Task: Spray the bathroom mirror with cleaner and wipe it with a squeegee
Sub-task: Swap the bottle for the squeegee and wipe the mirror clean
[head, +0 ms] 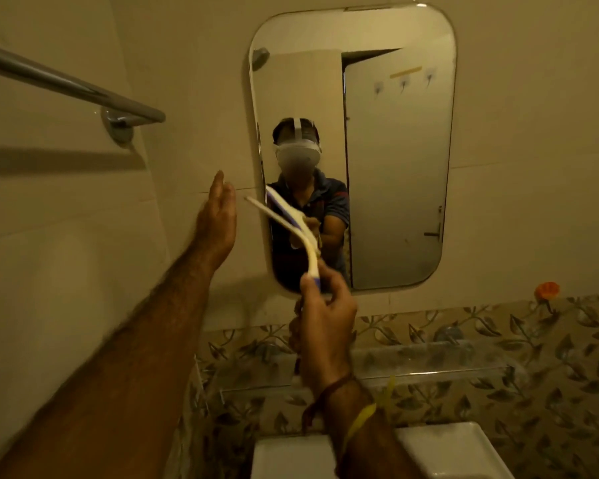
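A dim bathroom with pale wall tiles fills the view, and a band of leaf-patterned tiles (550, 357) runs along the lower wall on the right. On the far wall hangs the mirror (395, 167), a tall rounded rectangle that reflects a person wearing a headset and a dark polo shirt, with a door standing ajar behind. To the left, a metal towel bar (66, 86) slants across the wall and ends at a round mount. Below the mirror a clear shelf (429, 361) crosses the patterned tiles, and the white rim of a sink (457, 447) shows at the near bottom edge. A small orange object (547, 290) sits on the wall to the right of the mirror's lower corner. The right hand (325, 312) grips the squeegee (291, 224) by the lower end of its curved white handle, with fingers curled around it; threads and a yellow band circle that wrist. The squeegee's blade end points up and to the left, across the mirror's lower left edge, though whether it touches the glass cannot be told. The left hand (217, 216) is raised to the left of the squeegee, open with fingers straight and together, near the wall just beside the mirror's left edge and holding nothing.
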A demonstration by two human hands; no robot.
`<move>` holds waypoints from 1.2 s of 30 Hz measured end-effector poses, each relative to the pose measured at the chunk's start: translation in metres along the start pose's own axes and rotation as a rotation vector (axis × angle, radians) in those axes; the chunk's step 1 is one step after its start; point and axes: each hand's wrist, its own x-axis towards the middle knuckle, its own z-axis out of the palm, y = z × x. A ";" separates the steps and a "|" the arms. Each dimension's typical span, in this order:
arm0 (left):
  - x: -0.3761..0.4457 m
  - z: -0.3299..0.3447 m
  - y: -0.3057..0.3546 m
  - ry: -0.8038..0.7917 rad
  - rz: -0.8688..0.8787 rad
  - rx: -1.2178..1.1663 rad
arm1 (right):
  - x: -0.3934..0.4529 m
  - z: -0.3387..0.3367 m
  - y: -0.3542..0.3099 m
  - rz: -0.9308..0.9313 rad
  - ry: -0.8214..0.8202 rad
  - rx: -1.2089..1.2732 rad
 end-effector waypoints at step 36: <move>0.076 0.039 0.063 -0.079 -0.040 0.799 | 0.263 0.058 -0.302 -1.437 -0.594 -1.419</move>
